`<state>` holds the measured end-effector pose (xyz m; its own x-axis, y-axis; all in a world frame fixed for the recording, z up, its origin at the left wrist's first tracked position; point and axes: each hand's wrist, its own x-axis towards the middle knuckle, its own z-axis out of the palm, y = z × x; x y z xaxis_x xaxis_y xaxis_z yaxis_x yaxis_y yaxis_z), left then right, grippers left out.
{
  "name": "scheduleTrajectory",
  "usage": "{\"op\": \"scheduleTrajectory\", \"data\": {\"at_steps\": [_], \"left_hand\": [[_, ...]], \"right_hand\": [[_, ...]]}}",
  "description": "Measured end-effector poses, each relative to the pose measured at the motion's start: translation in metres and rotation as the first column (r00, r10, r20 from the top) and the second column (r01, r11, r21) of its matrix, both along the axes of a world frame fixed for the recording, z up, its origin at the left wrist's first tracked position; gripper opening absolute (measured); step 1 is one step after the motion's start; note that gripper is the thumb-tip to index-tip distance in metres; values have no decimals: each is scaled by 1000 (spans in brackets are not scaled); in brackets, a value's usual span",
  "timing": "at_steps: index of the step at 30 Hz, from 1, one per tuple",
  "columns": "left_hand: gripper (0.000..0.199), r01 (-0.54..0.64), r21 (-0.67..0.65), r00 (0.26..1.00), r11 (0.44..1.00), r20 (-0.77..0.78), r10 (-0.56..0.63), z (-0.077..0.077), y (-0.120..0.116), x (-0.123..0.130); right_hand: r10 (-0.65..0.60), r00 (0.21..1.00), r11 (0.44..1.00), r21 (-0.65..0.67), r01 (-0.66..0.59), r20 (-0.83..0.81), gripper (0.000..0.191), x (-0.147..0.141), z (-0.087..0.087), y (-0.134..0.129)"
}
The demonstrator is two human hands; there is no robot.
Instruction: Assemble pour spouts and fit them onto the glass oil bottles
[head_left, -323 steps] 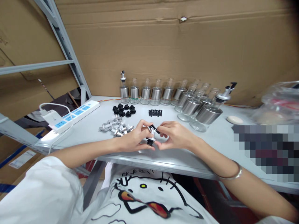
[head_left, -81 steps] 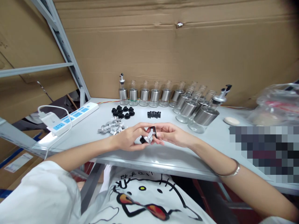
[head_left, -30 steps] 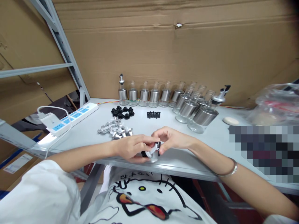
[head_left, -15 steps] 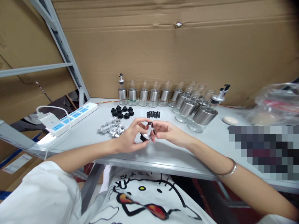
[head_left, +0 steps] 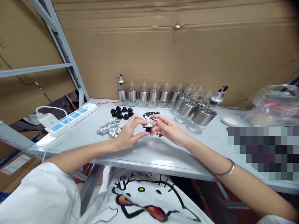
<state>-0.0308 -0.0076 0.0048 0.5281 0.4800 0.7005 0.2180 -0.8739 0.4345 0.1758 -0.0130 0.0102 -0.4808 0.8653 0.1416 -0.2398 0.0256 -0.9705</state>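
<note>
Between both hands, above the table near its front, is a silver-and-black bottle pourer (head_left: 148, 125), held upright with its black ribbed stopper at the bottom. My left hand (head_left: 130, 132) pinches it from the left, thumb low by the stopper and fingers at the silver collar. From the right, my right hand (head_left: 167, 128) grips it with bent fingers near the spout and collar. Left of my left hand lies a pile of silver pourer parts (head_left: 109, 128), with black stoppers (head_left: 120, 112) behind them. Small black pieces (head_left: 153, 113) sit behind the hands, partly hidden.
Several glass bottles with steel sleeves (head_left: 154, 95) line the back; a leftmost one and the nearest right one (head_left: 203, 116) carry pourers. A white power strip (head_left: 72, 119) lies left. On the right are a pale oval object (head_left: 229, 121) and a clear plastic bag (head_left: 277, 105).
The pourer has turned from tilted to upright and risen slightly. My right hand's fingers have shifted from its black lever toward the spout and collar.
</note>
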Motion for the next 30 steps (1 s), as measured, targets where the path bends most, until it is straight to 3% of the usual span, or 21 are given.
{"op": "scheduleTrajectory", "data": {"at_steps": [2,5,10,13,23,27,30], "left_hand": [[23,-13,-152,999,988,40,19,0,2,0],[29,-7,-392,998,920,54,30,0,3,1],[34,119,-600,992,791,111,-65,0,2,3],[32,152,-599,987,786,129,-93,1,1,3],[23,139,-464,990,875,82,-114,-3,3,-1],[17,47,-324,996,945,-59,-70,1,3,-2],[13,30,-241,981,970,-181,-75,8,4,-1]], "right_hand": [[-23,998,995,101,16,64,47,-2,1,-3],[-29,975,966,256,-29,221,40,-5,2,-8],[1,959,957,279,-84,283,37,-5,4,-12],[12,973,954,289,-80,230,31,-4,3,-12],[38,981,960,265,-89,192,32,-2,2,-9],[-48,955,956,289,-40,293,39,-2,4,-9],[-179,893,909,418,-11,414,29,-1,8,-8]]}}
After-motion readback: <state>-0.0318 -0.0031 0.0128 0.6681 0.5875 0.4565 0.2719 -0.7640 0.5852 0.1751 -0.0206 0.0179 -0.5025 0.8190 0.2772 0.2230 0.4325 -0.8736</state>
